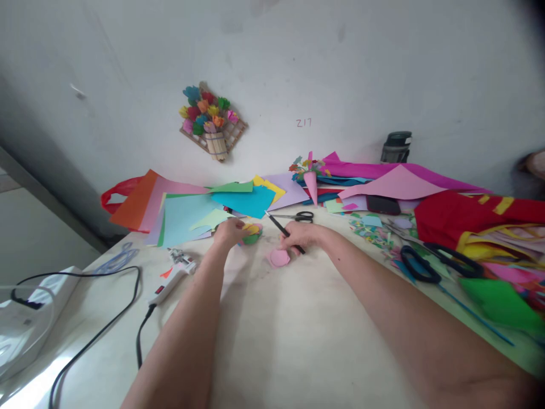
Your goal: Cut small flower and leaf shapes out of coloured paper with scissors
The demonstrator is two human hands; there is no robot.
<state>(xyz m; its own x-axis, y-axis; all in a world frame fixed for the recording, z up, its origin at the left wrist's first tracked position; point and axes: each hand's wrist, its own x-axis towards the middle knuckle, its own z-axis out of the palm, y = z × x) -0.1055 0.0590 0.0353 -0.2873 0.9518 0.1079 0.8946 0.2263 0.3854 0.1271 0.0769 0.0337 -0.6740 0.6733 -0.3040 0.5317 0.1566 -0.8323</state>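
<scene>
My right hand (pixel 297 236) is closed around a slim black pen (pixel 279 224), whose pale tip points up and to the left. Just below its fingers lies a pink paper circle (pixel 280 258) flat on the table. My left hand (pixel 230 232) has its fingertips together at the edge of a small stack of round paper pieces (pixel 252 239), with yellow on top and green and pink beneath. Small scissors (pixel 303 216) with black handles lie behind my right hand.
Coloured paper sheets (pixel 187 213) run along the wall. A glue gun (pixel 168 284) and black cable (pixel 137 284) lie left, by a white power strip (pixel 53 298). To the right are large scissors (pixel 419 264), paper scraps (pixel 370 230), a phone (pixel 383 205) and red cloth (pixel 447 218).
</scene>
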